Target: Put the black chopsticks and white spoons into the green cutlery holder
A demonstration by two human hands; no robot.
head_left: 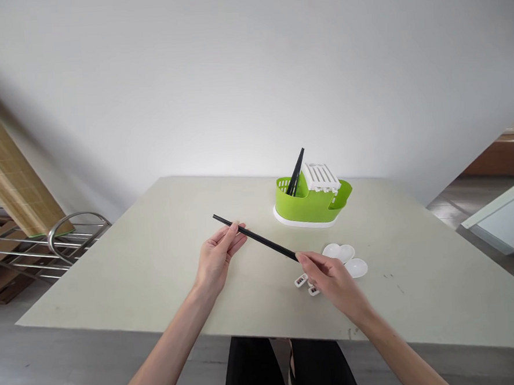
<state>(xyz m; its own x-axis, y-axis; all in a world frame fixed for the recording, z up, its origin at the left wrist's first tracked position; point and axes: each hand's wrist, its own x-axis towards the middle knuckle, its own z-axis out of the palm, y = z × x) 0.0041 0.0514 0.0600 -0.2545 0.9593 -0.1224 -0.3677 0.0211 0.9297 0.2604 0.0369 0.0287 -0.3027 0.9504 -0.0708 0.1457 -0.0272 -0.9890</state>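
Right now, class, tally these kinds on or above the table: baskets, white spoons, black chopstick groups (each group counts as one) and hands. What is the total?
Green basket: 1
White spoons: 3
Black chopstick groups: 2, one held, one in the basket; sticks in each cannot be counted
Hands: 2, left hand and right hand
Total: 8
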